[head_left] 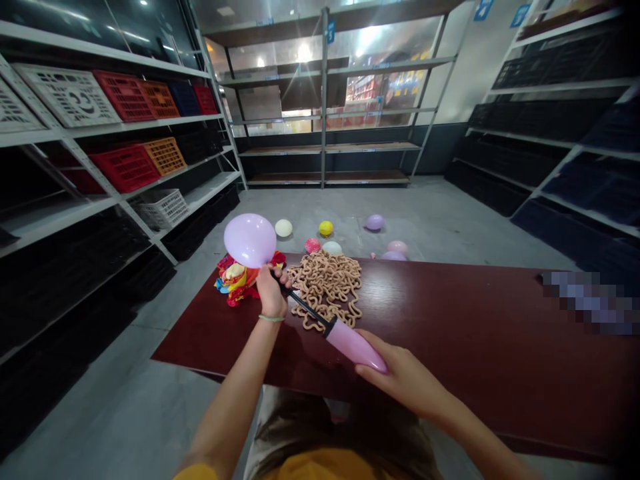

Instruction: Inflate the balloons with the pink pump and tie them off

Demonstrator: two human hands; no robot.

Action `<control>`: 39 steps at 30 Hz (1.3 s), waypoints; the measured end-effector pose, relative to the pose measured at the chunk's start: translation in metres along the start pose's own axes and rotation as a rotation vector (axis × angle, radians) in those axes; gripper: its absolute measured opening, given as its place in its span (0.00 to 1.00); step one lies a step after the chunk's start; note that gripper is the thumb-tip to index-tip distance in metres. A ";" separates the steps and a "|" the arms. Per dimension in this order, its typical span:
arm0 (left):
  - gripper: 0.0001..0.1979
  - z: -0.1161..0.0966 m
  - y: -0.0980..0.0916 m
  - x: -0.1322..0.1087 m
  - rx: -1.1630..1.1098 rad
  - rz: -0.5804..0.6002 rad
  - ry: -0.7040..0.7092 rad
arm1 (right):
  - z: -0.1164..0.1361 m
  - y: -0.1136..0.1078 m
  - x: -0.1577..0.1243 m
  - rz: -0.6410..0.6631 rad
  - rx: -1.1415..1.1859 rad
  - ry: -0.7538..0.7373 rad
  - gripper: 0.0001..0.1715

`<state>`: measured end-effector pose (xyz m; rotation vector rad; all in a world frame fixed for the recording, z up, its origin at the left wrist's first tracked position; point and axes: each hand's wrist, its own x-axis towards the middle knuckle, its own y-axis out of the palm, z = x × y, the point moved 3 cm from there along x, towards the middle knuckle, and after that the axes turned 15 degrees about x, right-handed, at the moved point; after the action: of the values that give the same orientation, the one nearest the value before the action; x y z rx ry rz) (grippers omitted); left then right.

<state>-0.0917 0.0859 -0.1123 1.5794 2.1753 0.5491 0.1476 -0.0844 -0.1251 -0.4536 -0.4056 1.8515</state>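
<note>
A purple balloon (250, 241), rounded and partly filled, sits at the far end of a hand pump (356, 343) with a pink barrel and a black rod. My left hand (273, 292) is closed around the balloon's neck and the pump's nozzle end; the neck itself is mostly hidden by the fingers. Gripping the pink barrel from the right is my right hand (400, 375). The black rod shows between the two hands. Below and behind the pump lies a heap of tan, curly long balloons or cords (325, 287), whose exact kind I cannot tell.
A pile of colourful crumpled pieces (240, 283) lies on the dark red table (440, 320) at left. Several balloons, including a yellow one (326, 229), rest on the floor beyond. A blurred object (590, 300) is at the table's right. Shelves with crates (123, 167) line the left.
</note>
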 end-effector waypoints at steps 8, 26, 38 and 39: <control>0.11 0.036 0.020 -0.044 0.027 0.100 -0.038 | 0.009 0.020 0.038 -0.049 0.130 -0.022 0.35; 0.07 -0.016 -0.001 0.009 -0.046 -0.022 0.047 | 0.000 0.000 0.002 -0.055 -0.111 -0.045 0.36; 0.11 0.019 0.008 -0.042 0.049 0.074 0.026 | 0.018 0.029 0.041 -0.044 0.093 -0.049 0.38; 0.12 0.017 0.007 -0.041 0.054 0.080 0.035 | 0.016 0.029 0.038 -0.037 0.092 -0.060 0.39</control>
<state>-0.0656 0.0501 -0.1194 1.7040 2.1772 0.5508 0.1048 -0.0579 -0.1293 -0.3264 -0.3658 1.8426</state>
